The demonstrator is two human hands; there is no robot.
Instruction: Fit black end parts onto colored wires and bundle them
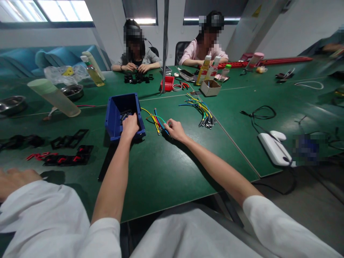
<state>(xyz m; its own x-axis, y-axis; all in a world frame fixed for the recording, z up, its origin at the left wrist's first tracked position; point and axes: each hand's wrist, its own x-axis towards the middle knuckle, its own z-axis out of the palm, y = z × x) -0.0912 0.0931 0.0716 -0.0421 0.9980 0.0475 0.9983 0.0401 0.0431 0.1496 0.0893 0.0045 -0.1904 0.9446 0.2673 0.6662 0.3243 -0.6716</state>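
My left hand [130,125] reaches into a blue plastic bin [108,123], its fingers curled down at small dark tube-like pieces [125,115]; what the fingertips grip is hidden. To the right of the bin, my right hand [175,129] is closed in a pinch on a green wire [158,116], whose length arcs leftward. Beside that hand, loose yellow, red and blue wires [156,123] with metal ends lie on the green table [166,172]. Further right is a bundle of coloured wires [200,107] fitted with black sleeves and ring-shaped metal ends.
Black and red parts [67,157] lie left, near another person's hand [18,181]. A tall bottle [55,98] stands beyond them. Two people sit opposite, behind a metal pole [165,46], bottles and a small cardboard box [210,88]. A white power strip [274,148] lies at right.
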